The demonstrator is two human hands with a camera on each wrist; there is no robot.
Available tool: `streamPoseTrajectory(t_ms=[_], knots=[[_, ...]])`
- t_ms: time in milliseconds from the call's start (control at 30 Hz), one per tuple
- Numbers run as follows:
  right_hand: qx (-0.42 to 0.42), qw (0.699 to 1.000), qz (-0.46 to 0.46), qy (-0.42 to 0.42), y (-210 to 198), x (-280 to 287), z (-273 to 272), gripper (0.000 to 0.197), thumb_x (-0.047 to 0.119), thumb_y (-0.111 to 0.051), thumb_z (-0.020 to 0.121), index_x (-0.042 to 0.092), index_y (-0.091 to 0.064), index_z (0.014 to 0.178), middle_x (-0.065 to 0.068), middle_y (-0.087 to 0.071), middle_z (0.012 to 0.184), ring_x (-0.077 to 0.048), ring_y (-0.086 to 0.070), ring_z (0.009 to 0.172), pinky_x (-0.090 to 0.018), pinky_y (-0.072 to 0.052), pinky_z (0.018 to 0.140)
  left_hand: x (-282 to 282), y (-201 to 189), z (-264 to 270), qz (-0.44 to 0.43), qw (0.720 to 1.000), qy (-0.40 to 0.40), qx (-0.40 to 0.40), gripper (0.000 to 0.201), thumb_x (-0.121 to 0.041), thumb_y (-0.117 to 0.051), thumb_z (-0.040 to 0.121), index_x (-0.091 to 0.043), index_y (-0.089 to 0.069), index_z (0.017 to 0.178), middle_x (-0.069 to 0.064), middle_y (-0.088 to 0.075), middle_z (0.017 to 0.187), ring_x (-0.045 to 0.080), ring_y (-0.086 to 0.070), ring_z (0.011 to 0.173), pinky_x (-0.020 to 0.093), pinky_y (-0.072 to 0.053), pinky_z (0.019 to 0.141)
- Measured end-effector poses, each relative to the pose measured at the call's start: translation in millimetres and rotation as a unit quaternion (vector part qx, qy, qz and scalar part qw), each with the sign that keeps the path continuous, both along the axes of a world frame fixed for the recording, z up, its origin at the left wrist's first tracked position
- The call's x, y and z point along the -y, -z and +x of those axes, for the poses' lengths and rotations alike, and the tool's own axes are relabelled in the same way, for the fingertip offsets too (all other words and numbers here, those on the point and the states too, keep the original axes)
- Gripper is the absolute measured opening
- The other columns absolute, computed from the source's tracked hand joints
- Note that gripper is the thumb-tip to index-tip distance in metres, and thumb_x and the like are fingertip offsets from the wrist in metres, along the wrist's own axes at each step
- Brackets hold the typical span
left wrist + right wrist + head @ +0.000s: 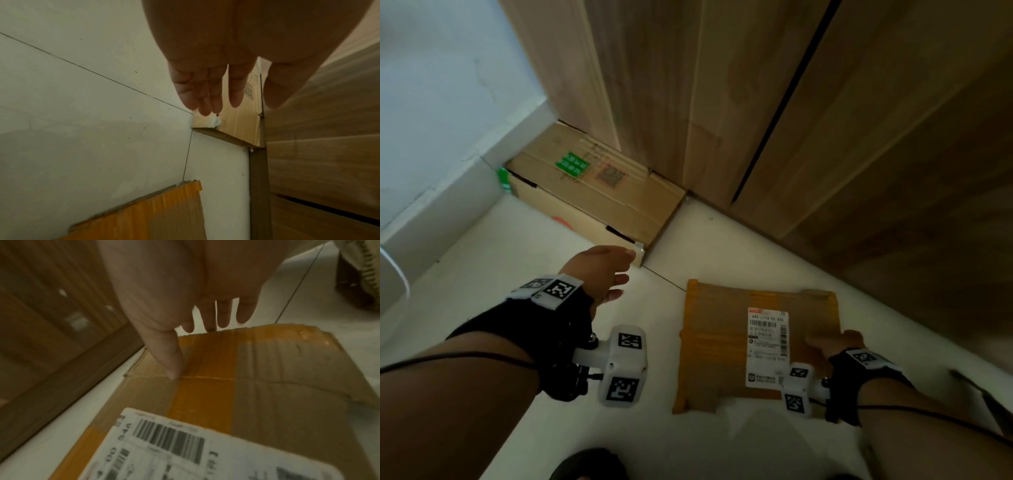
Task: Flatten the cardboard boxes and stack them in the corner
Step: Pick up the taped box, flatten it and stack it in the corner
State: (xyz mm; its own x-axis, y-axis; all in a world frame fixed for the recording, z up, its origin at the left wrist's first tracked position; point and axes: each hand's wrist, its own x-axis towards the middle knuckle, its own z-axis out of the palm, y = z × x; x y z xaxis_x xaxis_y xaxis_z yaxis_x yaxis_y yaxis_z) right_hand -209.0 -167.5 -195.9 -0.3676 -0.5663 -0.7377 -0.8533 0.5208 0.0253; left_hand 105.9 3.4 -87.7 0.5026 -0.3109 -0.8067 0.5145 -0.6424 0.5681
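1. Head view first: a flattened box [756, 346] with yellow tape and a white shipping label [768, 347] lies flat on the floor [524, 240], out in the open, a little off the wooden cabinet [825, 137].
2. Over in the floor's corner, where the wall [431, 102] meets the cabinet, there's already a stack of flattened cardboard [599, 185] pushed right in. So the pile has been started, and I'd say this taped one is the next to go on it.
3. Right hand [839, 342] is at the box's right edge. In the right wrist view the thumb [172, 363] tip rests on the top face and the other fingers reach out past the far edge, straight-ish and spread. No real pinch that I can see, more of a loose, open grip touching it.
4. Left hand [602, 270] is empty, fingers relaxed and slightly apart, hanging above the floor between the two, near the stack's closest corner. Can't tell if a fingertip actually touches it.
5. The bit that matters: the stack sits away and to the left of the box, and the left hand is much nearer to it, while the right hand is the one already on the box. I'd guess the box wants lifting and carrying toward that corner.
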Motion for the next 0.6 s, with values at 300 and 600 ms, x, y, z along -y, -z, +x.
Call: streamPoseTrajectory(t_ms=[300,600], knots=[[0.090,0.995,0.031,-0.015,-2,-12,5,0.079,0.043,-0.074,0.072,0.004,-0.047,0.134,-0.019,-0.053,0.136,-0.037,-0.054,0.118,-0.042,-0.045,0.101,2,1,-6,0.031,0.999,0.018,0.001,0.016,-0.017,-0.053,0.091,-0.013,-0.056,0.107,0.011,-0.056,0.109,0.025,-0.052,0.100,0.035,-0.040,0.086],[0.303,0.950,-0.016,0.071,-46,-14,12,0.052,0.029,-0.067,0.082,0.018,-0.048,0.130,-0.006,-0.061,0.097,-0.030,-0.061,0.090,-0.047,-0.049,0.091,-4,-6,-4,0.045,0.998,0.037,0.018,0.034,-0.020,-0.054,0.091,-0.007,-0.056,0.122,0.013,-0.057,0.110,0.024,-0.053,0.099,0.041,-0.044,0.095]])
